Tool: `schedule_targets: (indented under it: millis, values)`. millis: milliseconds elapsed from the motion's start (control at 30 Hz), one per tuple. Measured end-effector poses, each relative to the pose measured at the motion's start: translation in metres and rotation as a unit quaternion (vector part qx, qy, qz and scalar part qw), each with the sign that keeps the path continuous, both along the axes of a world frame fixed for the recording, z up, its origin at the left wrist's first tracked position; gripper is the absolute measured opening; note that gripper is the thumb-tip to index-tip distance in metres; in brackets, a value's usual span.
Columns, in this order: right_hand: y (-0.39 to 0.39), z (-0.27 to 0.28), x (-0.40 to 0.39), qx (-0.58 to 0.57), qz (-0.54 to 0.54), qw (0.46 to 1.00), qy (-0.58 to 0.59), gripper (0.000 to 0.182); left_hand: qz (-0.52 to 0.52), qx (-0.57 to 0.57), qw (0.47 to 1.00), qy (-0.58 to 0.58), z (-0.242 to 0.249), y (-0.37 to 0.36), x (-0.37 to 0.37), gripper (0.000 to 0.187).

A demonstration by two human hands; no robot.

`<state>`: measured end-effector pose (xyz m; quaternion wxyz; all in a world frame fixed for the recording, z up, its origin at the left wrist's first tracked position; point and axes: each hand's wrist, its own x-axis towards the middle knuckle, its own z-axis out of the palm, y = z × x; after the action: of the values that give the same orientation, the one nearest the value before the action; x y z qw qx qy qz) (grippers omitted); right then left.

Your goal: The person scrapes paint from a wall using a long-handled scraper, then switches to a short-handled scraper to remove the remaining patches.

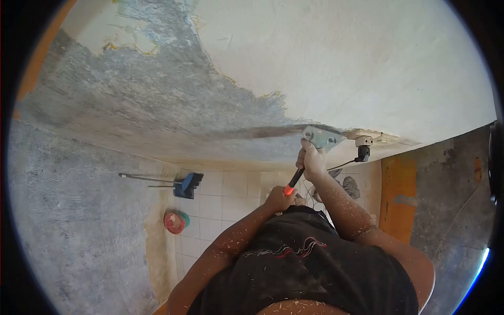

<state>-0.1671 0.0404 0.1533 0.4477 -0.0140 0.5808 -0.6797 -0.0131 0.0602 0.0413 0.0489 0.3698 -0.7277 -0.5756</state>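
A long-handled scraper (296, 179) with a wide metal blade and a black and orange handle lies across the middle of the head view. My right hand (313, 160) is closed around it close behind the blade, thumb up near the bolts. Lower down, my left hand (279, 199) grips the orange end of the handle. The blade (321, 137) meets the wall (336, 68), where cream paint borders a stripped grey patch (157, 89). Pale flakes cling to both forearms and the dark shirt. Whether the blade's edge digs under the paint cannot be made out.
Right of the blade, a socket (364, 141) holds a black plug (363, 154) with its cable hanging down. On the tiled floor (233, 185) are a blue dustpan (187, 185), a red basket (174, 222) and a grey bundle (350, 187). Grey walls stand on both sides.
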Motion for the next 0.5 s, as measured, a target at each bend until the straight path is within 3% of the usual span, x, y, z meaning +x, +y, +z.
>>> schedule_targets:
  millis: [67, 167, 233, 267, 367, 433, 500]
  values:
    - [0.010, -0.030, 0.003, 0.026, 0.005, 1.000, -0.015, 0.018, -0.007, 0.008, 1.000, -0.017, -0.013, 0.013, 0.011, 0.037]
    - [0.005, -0.011, 0.002, 0.058, 0.018, 0.998, -0.027, 0.018, -0.023, -0.040, 0.999, -0.025, 0.009, 0.013, 0.002, 0.038]
    - [-0.005, 0.029, 0.000, -0.040, 0.028, 0.997, 0.055, 0.019, -0.042, -0.084, 0.995, -0.023, -0.027, -0.009, -0.013, 0.041]
    - [-0.007, 0.031, -0.006, -0.054, 0.042, 0.997, 0.037, 0.019, 0.000, -0.024, 0.998, -0.056, 0.032, -0.020, -0.017, 0.041]
    - [-0.006, 0.028, -0.003, -0.051, 0.006, 0.999, 0.017, 0.018, -0.026, -0.057, 0.998, -0.017, 0.032, -0.021, -0.013, 0.036]
    - [-0.002, 0.005, 0.003, -0.021, -0.016, 0.999, 0.022, 0.018, -0.044, -0.044, 0.998, -0.026, 0.005, -0.002, -0.001, 0.037]
    - [0.003, -0.024, 0.001, 0.063, 0.011, 0.998, -0.022, 0.017, 0.011, 0.035, 0.998, -0.046, 0.000, 0.015, 0.004, 0.037]
